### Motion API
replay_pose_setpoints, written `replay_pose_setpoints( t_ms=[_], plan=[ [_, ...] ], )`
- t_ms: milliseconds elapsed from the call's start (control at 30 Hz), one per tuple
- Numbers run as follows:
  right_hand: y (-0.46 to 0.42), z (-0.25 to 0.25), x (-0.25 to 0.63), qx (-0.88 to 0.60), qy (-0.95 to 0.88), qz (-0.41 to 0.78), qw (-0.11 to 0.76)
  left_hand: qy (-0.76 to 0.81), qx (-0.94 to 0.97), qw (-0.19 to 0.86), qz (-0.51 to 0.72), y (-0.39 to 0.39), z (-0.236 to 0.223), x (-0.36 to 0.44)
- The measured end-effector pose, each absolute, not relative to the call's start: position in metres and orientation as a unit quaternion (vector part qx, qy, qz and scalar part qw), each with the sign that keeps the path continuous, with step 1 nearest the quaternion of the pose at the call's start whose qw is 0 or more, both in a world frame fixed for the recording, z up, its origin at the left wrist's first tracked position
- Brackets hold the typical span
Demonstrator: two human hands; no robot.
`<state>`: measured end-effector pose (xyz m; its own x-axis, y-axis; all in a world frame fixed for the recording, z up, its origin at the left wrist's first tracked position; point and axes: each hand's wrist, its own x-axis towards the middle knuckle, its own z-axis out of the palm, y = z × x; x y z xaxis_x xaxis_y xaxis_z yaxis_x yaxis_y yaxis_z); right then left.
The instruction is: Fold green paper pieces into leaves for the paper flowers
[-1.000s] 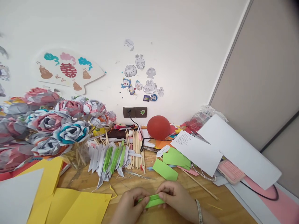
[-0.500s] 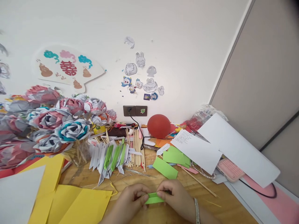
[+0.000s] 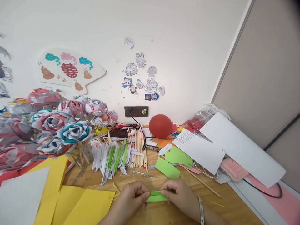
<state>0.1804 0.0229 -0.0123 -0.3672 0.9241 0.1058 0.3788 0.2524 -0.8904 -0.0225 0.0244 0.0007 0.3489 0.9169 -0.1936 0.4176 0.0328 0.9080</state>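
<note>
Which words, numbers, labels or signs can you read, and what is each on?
"囍": red sign on the white wall cutout.
Small brown marks below it: too small to read.
Handwriting on the white sheet: too small.
Plastic bag: any print too blurred.
Held green paper: no text visible.

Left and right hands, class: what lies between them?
In the head view, a folded green paper strip spans from the left hand to the right hand, both pinching it.
</note>
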Motion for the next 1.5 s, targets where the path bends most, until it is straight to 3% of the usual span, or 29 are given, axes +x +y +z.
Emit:
replay_pose_setpoints(
  t_ms=[233,533,867,1067,1300,1500],
  plan=[
    [0.021,-0.013,0.175,-0.458,-0.706,0.423,0.335,0.491,0.608,0.569,0.255,0.020,0.003,-0.016],
    [0.018,-0.010,0.175,-0.412,-0.710,0.466,0.330,0.512,0.646,0.502,0.261,0.015,0.002,-0.016],
    [0.014,-0.010,0.169,-0.408,-0.734,0.419,0.344,0.440,0.515,0.685,0.267,0.015,-0.006,-0.008],
    [0.018,-0.020,0.174,-0.344,-0.812,0.306,0.360,0.407,0.469,0.730,0.285,0.015,-0.007,-0.013],
    [0.017,-0.020,0.177,-0.337,-0.791,0.326,0.393,0.436,0.524,0.669,0.295,0.016,-0.006,-0.012],
    [0.018,-0.019,0.177,-0.409,-0.742,0.385,0.366,0.474,0.585,0.596,0.279,0.016,-0.010,-0.011]
  ],
)
